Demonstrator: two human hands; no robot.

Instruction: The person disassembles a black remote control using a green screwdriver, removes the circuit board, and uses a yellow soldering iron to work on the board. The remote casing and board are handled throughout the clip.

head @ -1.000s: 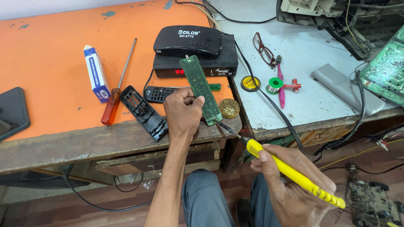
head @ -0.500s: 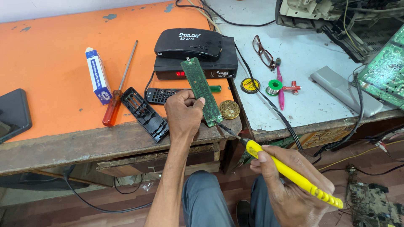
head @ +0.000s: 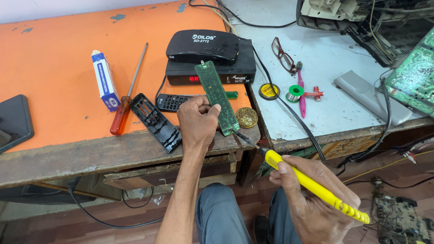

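Observation:
My left hand (head: 198,123) grips a long narrow green circuit board (head: 216,96) by its lower half, over the front edge of the orange table (head: 58,77). In my right hand (head: 309,199) is a yellow-handled soldering iron (head: 316,189). Its dark tip (head: 239,136) touches the board's lower right corner. A black remote keypad (head: 172,102) lies just behind my left hand, and a black remote back cover (head: 156,121) lies to its left.
Two black set-top boxes (head: 205,56) are stacked behind the board. A red-handled screwdriver (head: 128,95), a blue-white box (head: 105,80) and a dark tablet (head: 13,122) lie left. On the white bench: glasses (head: 283,54), solder spool (head: 295,93), round brass tin (head: 247,117), green boards (head: 413,77). Cables hang down.
Almost nothing differs. My left hand keeps the board in place and the iron's tip stays at its lower corner; the view shifted very slightly.

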